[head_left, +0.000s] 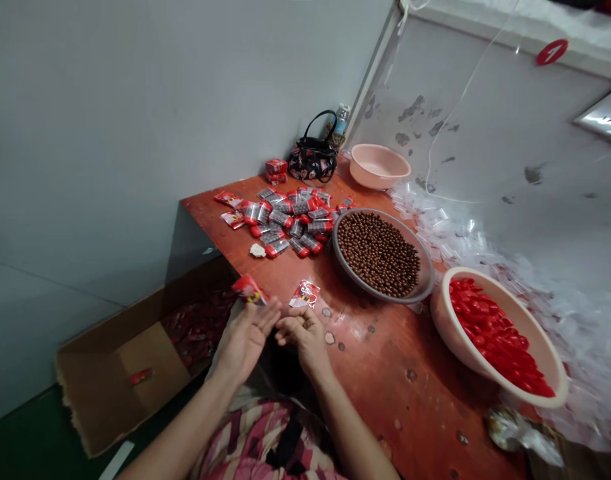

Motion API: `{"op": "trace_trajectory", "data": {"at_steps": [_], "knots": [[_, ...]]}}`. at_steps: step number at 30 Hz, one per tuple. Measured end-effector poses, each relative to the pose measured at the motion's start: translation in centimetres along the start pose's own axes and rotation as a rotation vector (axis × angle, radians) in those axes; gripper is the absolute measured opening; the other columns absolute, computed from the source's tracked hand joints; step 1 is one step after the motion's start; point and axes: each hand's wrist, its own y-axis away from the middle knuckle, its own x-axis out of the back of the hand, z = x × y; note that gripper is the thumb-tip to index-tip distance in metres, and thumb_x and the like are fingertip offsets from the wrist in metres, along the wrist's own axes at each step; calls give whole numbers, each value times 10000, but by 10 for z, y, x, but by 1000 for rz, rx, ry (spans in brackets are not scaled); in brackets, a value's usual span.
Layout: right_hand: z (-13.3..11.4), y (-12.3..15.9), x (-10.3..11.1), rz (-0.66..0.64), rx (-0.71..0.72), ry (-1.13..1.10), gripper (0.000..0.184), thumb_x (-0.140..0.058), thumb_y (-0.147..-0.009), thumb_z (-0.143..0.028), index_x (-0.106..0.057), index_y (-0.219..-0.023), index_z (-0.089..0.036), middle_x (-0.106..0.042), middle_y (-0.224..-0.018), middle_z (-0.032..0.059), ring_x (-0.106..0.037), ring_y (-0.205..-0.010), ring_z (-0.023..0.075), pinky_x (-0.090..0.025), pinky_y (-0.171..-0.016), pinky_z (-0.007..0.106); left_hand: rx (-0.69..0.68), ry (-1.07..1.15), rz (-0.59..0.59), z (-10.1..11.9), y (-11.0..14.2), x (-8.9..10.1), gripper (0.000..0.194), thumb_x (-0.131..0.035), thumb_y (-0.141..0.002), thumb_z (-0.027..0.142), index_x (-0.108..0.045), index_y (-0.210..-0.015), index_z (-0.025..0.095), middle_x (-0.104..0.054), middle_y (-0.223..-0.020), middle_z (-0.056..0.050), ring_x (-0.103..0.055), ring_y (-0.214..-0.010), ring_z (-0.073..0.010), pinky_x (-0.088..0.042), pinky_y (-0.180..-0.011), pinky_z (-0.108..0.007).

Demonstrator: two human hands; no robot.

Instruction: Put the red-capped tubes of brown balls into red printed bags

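Observation:
My left hand [250, 337] is over the table's near edge, fingers stretched out and slightly blurred. Just beyond its fingers is a blurred red packet [250, 290]; whether the hand grips it cannot be made out. Close beside, my right hand [305, 337] has its fingers curled together in a pinch, and what is in them is hidden. A red printed packet [306, 292] lies on the table right at its fingertips. Farther back is a pile of clear packs with red ends and dark contents [295, 217]. A grey bowl [339, 261] of brown balls [378, 253] stands to the right.
At right, a pink basin [455, 353] holds red plastic pieces [495, 337], with clear plastic pieces [525, 287] heaped behind. Another pink basin [380, 175], a black handbag [312, 160] and a bottle [342, 120] stand at the back. A cardboard box [105, 400] with red packets sits below left.

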Motion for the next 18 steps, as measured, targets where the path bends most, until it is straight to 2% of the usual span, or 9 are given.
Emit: {"op": "trace_trajectory", "data": {"at_steps": [3,5,7,10,12,15,18], "knots": [[-6,3,10,43,26,43,199,-609,-705,-287,-466,-788,-176,-630,-632,1,-574,-464,112,-446,-422,207,-126,5,107,11,-3,13,379,-568,-707,422,-555,-969,149,-631,-987,-146,-564,-957,-237,-437,-815,-383],[-10,6,19,68,54,72,179,-576,-736,-309,-469,-782,-172,-623,-637,4,-556,-454,96,-427,-412,191,-178,-168,112,10,-5,13,409,-581,-709,381,-516,-1057,176,-632,-993,-139,-575,-940,-246,-416,-838,-431],[-15,7,27,85,71,103,176,-547,-761,-328,-474,-781,-169,-607,-641,-1,-531,-444,78,-408,-405,177,-274,-479,41,3,-9,7,427,-612,-690,326,-526,-1087,195,-600,-1073,-126,-540,-1001,-250,-352,-909,-443],[-21,8,34,99,90,173,184,-518,-781,-347,-480,-775,-167,-583,-636,-12,-516,-450,72,-397,-412,173,-520,-965,-162,-13,-22,-12,402,-654,-645,266,-590,-1042,240,-514,-1206,-68,-375,-1172,-249,-174,-1016,-416],[-24,8,37,101,107,230,182,-516,-781,-348,-487,-775,-168,-574,-632,-18,-516,-461,76,-395,-417,175,-633,-1157,-263,-22,-33,-22,379,-652,-645,235,-607,-1020,269,-506,-1213,-43,-298,-1218,-255,-83,-1029,-433],[-28,6,42,102,141,319,166,-514,-781,-334,-504,-764,-169,-560,-615,-27,-510,-468,79,-389,-425,178,-698,-1259,-273,-31,-46,-28,307,-621,-673,214,-632,-969,292,-543,-1166,-36,-293,-1218,-270,-34,-1017,-470],[-30,2,47,137,185,403,153,-512,-779,-320,-530,-777,-169,-565,-630,-20,-520,-511,91,-406,-467,192,-676,-1216,-237,-35,-50,-28,269,-608,-679,215,-645,-925,318,-568,-1133,-18,-301,-1213,-272,-26,-1009,-486]]}}
